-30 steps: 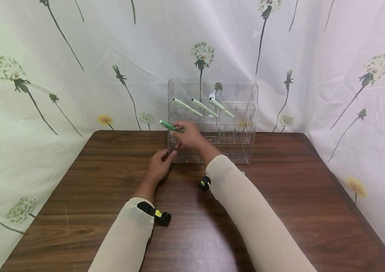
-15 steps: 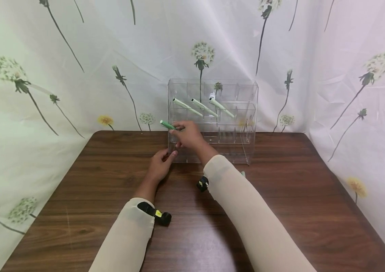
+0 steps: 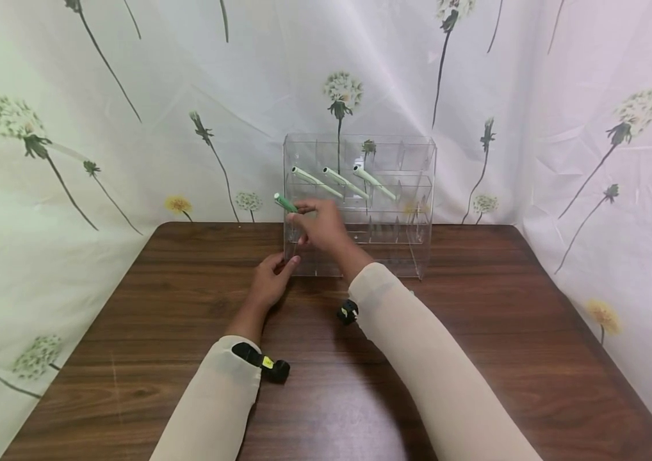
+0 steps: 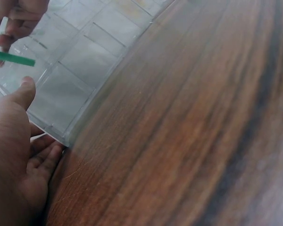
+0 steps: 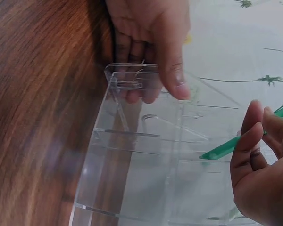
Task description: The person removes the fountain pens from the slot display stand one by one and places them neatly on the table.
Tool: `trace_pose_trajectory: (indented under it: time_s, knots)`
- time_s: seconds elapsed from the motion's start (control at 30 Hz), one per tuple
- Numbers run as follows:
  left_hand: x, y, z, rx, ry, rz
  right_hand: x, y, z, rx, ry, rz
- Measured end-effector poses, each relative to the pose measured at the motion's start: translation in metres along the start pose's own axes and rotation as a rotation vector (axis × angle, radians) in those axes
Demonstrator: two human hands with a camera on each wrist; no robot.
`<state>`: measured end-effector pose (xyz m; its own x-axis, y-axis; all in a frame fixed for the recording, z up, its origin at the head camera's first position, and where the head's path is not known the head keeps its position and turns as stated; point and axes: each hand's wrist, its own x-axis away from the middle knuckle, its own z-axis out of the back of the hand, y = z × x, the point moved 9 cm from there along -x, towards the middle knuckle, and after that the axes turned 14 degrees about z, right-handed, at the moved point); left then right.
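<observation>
A clear plastic tiered organizer (image 3: 383, 242) stands at the back of the table. My left hand (image 3: 269, 282) grips its lower left corner, thumb in front and fingers behind the side panel, as the right wrist view shows. Between thumb and fingertips my right hand (image 3: 323, 225) pinches a green pen (image 3: 284, 202) at the organizer's left side. The pen is tilted, its upper end to the left; in the right wrist view its lower end (image 5: 219, 149) overlaps a compartment of the organizer. Three pale green pens (image 3: 317, 182) lean in a row in a higher tier.
A brown wooden table (image 3: 476, 358) spreads out under both arms. Behind it hangs a white curtain (image 3: 257, 83) printed with dandelions. A small pale object (image 3: 412, 293) peeks out from behind the right sleeve, mostly hidden.
My right hand has risen slightly with the green pen, which is now tilted more steeply. The left hand and the organizer have stayed in place.
</observation>
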<state>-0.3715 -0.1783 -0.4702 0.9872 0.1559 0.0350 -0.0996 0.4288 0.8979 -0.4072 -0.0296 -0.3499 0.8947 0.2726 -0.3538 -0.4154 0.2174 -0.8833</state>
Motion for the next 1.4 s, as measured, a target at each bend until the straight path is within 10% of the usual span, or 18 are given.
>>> trace_pose_trajectory:
  time_s: [0.5, 1.4]
  knots:
    - [-0.002, -0.004, 0.0, 0.01, 0.013, 0.003, 0.014, -0.036, 0.027, -0.165, 0.07, 0.193]
    - [-0.002, -0.004, -0.001, 0.005, -0.007, 0.001, 0.073, -0.034, 0.051, -0.221, -0.06, 0.223]
